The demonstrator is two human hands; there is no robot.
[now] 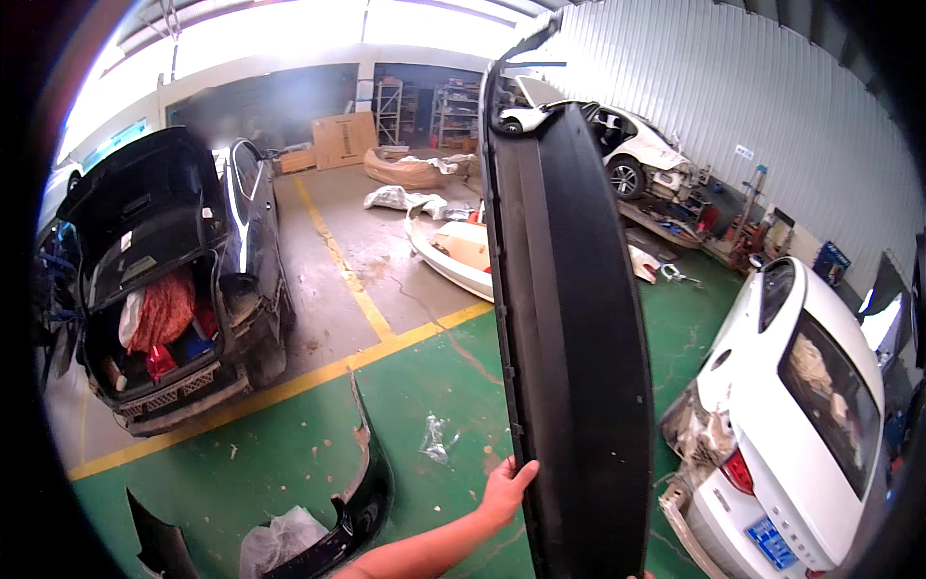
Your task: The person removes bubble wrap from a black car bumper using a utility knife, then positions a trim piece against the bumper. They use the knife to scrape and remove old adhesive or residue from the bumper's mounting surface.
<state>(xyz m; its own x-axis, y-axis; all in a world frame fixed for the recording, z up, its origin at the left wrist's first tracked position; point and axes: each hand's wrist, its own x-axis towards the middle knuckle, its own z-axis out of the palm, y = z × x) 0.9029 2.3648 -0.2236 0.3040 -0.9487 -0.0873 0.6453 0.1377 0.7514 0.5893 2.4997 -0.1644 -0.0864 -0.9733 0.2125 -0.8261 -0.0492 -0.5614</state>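
Note:
A long black car bumper cover (588,318) stands on end in front of me, rising from the lower edge to the top of the view. Its upper end curls into a narrow bent arm, and small clip tabs run down its left edge. My left hand (508,490) is closed round that left edge low down, with the thumb on the face. Only a sliver of my right hand (641,576) shows, at the cover's lower right edge; most of it is cut off. The cover's bottom end is out of view.
At left a black car (183,280) has its boot raised. A white car (772,434) with a damaged rear stands at right. Another black bumper (367,482) and clear plastic (436,439) lie on the green floor. A white bumper (453,262) lies farther off.

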